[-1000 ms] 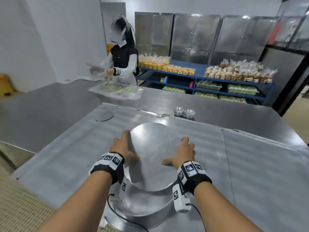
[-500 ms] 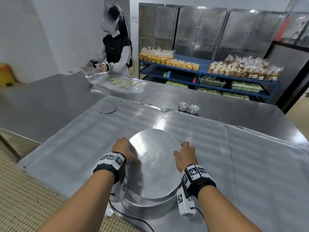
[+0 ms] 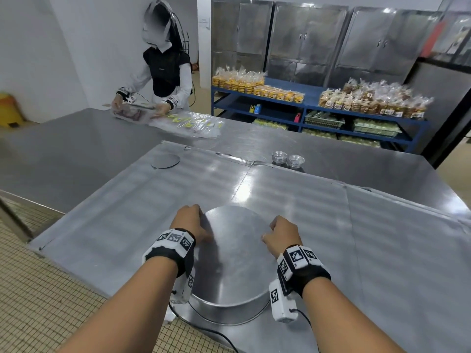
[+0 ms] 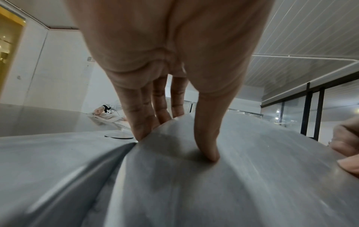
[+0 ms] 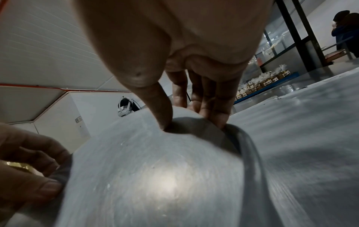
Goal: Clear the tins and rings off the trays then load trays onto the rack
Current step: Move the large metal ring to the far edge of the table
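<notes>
My left hand [image 3: 190, 221] and right hand [image 3: 281, 235] each pinch the round flat steel disc [image 3: 234, 253], thumbs on top, over one round steel tin [image 3: 229, 308]. Two small fluted tins [image 3: 288, 159] sit far off.

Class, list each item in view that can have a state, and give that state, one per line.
Round disc: lying flat on top of the tin, gripped at both edges.
Round tin: upright on the tray.
Left hand: gripping the disc's left edge.
Right hand: gripping the disc's right edge.
Small foil cups: stacked, untouched.
</notes>
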`<state>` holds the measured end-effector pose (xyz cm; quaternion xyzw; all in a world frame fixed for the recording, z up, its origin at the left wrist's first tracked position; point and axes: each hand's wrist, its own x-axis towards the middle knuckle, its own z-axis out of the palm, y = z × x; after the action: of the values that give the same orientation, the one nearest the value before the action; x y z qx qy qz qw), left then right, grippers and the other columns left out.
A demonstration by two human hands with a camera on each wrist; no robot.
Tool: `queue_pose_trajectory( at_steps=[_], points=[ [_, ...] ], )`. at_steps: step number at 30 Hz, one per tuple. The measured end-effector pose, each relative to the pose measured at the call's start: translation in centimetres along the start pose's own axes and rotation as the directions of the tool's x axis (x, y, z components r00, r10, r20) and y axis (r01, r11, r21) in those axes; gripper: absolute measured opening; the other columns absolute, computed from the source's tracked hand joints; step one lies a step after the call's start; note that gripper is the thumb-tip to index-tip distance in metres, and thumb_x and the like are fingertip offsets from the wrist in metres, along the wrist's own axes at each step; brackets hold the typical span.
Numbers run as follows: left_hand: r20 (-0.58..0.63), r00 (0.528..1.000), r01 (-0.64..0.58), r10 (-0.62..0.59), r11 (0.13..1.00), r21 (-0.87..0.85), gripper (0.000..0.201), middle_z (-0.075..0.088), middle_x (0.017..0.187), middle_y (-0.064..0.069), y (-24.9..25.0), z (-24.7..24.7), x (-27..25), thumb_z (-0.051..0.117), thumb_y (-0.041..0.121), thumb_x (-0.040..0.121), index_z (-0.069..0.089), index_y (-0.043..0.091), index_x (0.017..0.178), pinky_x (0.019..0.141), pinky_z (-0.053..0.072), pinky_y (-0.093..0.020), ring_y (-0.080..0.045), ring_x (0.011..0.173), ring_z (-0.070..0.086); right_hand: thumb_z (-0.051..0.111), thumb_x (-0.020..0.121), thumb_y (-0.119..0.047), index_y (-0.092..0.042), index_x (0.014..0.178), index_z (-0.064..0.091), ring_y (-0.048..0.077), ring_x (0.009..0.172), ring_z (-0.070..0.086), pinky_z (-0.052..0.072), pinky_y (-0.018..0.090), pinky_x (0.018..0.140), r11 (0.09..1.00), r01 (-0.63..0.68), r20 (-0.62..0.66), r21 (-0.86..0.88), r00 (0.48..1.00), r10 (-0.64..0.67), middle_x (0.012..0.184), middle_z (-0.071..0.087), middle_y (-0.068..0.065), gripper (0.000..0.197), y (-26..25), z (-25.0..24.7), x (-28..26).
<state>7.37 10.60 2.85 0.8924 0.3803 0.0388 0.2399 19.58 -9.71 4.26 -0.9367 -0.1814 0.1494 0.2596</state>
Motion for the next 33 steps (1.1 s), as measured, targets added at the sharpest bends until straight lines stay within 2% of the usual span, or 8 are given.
queue_pose_trajectory(
  at_steps=[3, 7, 12, 15, 19, 25, 28, 33],
  points=[
    [-0.008, 1.0, -0.009, 0.009, 1.0, 0.009, 0.049, 0.059, 0.109, -0.007, -0.2, 0.3, 0.1, 0.084, 0.027, 0.066, 0.062, 0.014, 0.107, 0.075, 0.045, -0.026, -0.024, 0.1, 0.059, 0.064, 0.083, -0.014, -0.011, 0.102, 0.063, 0.027, 0.087, 0.064, 0.055, 0.03, 0.072, 0.999, 0.009, -0.014, -0.032, 1.0, -0.009, 0.094, 0.057, 0.005, 0.019, 0.0, -0.1, 0.0],
    [-0.006, 1.0, -0.024, 0.024, 0.998, 0.053, 0.038, 0.06, 0.105, -0.007, -0.2, 0.3, 0.3, 0.075, 0.033, 0.067, 0.068, 0.014, 0.1, 0.081, 0.05, -0.029, -0.027, 0.098, 0.063, 0.069, 0.08, -0.014, -0.015, 0.104, 0.072, 0.025, 0.098, 0.064, 0.054, 0.026, 0.075, 0.99, 0.01, 0.01, -0.14, 1.0, -0.009, 0.108, 0.066, 0.008, 0.024, 0.8, -0.1, 0.5],
    [0.122, 0.986, 0.095, -0.116, 0.981, 0.171, 0.03, 0.068, 0.104, -0.014, -1.4, -0.3, 0.3, 0.076, 0.024, 0.075, 0.068, 0.006, 0.097, 0.076, 0.052, -0.031, -0.03, 0.097, 0.066, 0.063, 0.084, -0.01, -0.015, 0.137, 0.052, 0.028, 0.112, 0.061, 0.05, 0.028, 0.086, 0.998, -0.041, 0.063, -0.058, 0.997, 0.044, 0.127, 0.057, 0.012, 0.055, 2.8, 0.7, 0.5],
    [0.175, 0.971, 0.131, -0.165, 0.973, 0.191, 0.01, 0.071, 0.102, -0.017, -2.5, -0.4, 0.2, 0.067, 0.014, 0.081, 0.065, 0.007, 0.087, 0.071, 0.05, -0.03, -0.032, 0.096, 0.068, 0.054, 0.085, -0.009, -0.011, 0.113, 0.067, 0.033, 0.097, 0.064, 0.048, 0.027, 0.071, 0.996, -0.065, 0.13, -0.068, 0.989, 0.074, 0.114, 0.066, 0.014, 0.031, 3.7, 0.9, 0.1],
    [0.209, 0.96, 0.161, -0.188, 0.977, 0.137, 0.015, 0.067, 0.086, -0.014, -3.0, -0.7, 0.1, 0.062, 0.01, 0.082, 0.071, 0.001, 0.09, 0.068, 0.056, -0.031, -0.031, 0.085, 0.07, 0.054, 0.085, -0.009, -0.015, 0.087, 0.066, 0.027, 0.076, 0.053, 0.039, 0.022, 0.066, 0.997, -0.072, 0.163, -0.013, 0.984, 0.073, 0.085, 0.061, 0.01, 0.014, 4.4, 0.9, -0.1],
    [0.212, 0.96, 0.19, -0.182, 0.982, -0.016, 0.021, 0.072, 0.092, -0.021, -2.8, -0.7, 0.5, 0.057, 0.008, 0.08, 0.071, -0.005, 0.088, 0.073, 0.062, -0.041, -0.034, 0.084, 0.072, 0.055, 0.08, -0.001, -0.01, 0.105, 0.074, 0.029, 0.085, 0.061, 0.046, 0.023, 0.071, 0.983, -0.131, 0.116, 0.127, 0.986, 0.116, 0.09, 0.068, 0.011, 0.032, 5.2, 0.8, 0.7],
    [0.218, 0.96, 0.207, -0.178, 0.971, -0.118, 0.02, 0.07, 0.091, -0.021, -2.2, -0.3, 0.7, 0.056, 0.007, 0.074, 0.071, -0.001, 0.084, 0.064, 0.063, -0.045, -0.035, 0.074, 0.073, 0.057, 0.079, 0.0, -0.011, 0.106, 0.074, 0.031, 0.09, 0.065, 0.051, 0.027, 0.074, 0.959, -0.172, 0.025, 0.224, 0.985, 0.17, 0.098, 0.072, 0.015, 0.034, 5.3, 0.5, 0.9],
    [0.238, 0.957, 0.229, -0.165, 0.934, -0.276, 0.019, 0.068, 0.093, -0.02, 0.4, 0.7, 0.5, 0.054, 0.004, 0.076, 0.068, -0.001, 0.088, 0.05, 0.059, -0.032, -0.031, 0.064, 0.072, 0.059, 0.077, -0.001, -0.013, 0.105, 0.074, 0.035, 0.093, 0.067, 0.055, 0.032, 0.079, 0.875, -0.241, -0.104, 0.421, 0.945, 0.31, 0.097, 0.073, 0.015, 0.034, 5.6, -0.2, 1.7]
  ],
)
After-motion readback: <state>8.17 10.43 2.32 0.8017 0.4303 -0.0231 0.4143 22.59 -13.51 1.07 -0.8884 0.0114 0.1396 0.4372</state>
